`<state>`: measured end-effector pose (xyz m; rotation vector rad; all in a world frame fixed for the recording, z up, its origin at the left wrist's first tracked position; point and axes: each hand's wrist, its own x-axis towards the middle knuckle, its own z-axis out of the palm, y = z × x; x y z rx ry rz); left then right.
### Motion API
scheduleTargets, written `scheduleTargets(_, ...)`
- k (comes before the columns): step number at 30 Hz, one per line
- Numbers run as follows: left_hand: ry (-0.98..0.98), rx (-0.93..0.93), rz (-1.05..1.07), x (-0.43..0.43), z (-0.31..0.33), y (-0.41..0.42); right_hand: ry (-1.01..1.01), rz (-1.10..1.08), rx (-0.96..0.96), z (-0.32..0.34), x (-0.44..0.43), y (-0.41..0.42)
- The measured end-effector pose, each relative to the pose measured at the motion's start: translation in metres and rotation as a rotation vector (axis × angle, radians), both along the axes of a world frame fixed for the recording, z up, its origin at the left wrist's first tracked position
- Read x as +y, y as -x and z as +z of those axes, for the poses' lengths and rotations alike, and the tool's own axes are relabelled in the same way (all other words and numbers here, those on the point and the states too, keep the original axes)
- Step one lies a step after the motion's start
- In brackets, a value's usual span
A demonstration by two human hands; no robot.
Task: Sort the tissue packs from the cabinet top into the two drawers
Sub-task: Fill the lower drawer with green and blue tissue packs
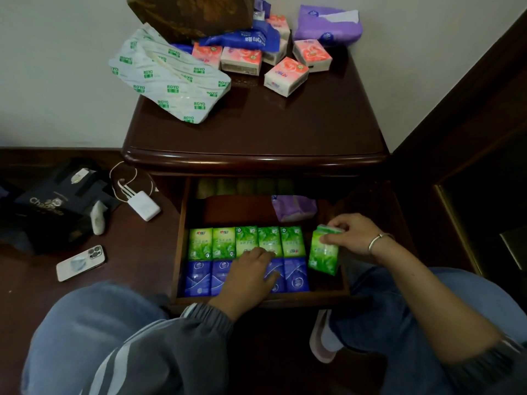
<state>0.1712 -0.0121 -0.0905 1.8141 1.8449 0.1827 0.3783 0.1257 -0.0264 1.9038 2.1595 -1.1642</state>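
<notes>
The drawer (175, 252) of the dark wooden cabinet stands pulled out toward the person. Inside, a far row of five green packs (245, 242) lies side by side, each touching the next. A near row of blue packs (295, 273) lies directly against it. A purple pack (293, 208) sits apart at the far right of the drawer.

Left hand (248, 277): laid flat across both rows near the middle, fingers extended and relaxed, gripping nothing.

Right hand (352, 235): fingers pinch the top of one green pack (323, 256), held upright just beyond the right end of the green row. Whether this pack touches the drawer bottom cannot be told.

Cabinet top (256, 126): gathered at the far edge are several pink packs (286, 76), a blue wrapper (242, 38), a large purple tissue pack (328, 27) and a brown box (191, 15). A large white ROYO pack (171, 78) overhangs the left edge.

Floor, left of the cabinet: a phone (81, 262), a white charger (144, 205) with its cable, and a dark box (48, 206).
</notes>
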Motion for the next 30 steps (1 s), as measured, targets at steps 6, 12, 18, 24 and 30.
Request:
scheduleTargets(6,-0.065,0.102,-0.214,0.021,-0.016,-0.027,-0.12,0.043,-0.053,-0.014,-0.003,0.001)
scheduleTargets(12,0.117,0.135,-0.297,0.027,-0.027,-0.036,-0.172,0.398,-0.366,-0.026,0.022,0.019)
scheduleTargets(18,0.177,0.085,-0.286,0.025,-0.028,-0.034,-0.214,0.754,-0.7,-0.048,0.042,0.035)
scheduleTargets(24,0.158,0.032,-0.253,0.023,-0.033,-0.033,-0.166,0.836,-0.73,-0.068,0.043,0.033)
scheduleTargets(30,0.163,-0.001,-0.241,0.023,-0.037,-0.033,-0.233,0.906,-0.768,-0.075,0.036,0.029)
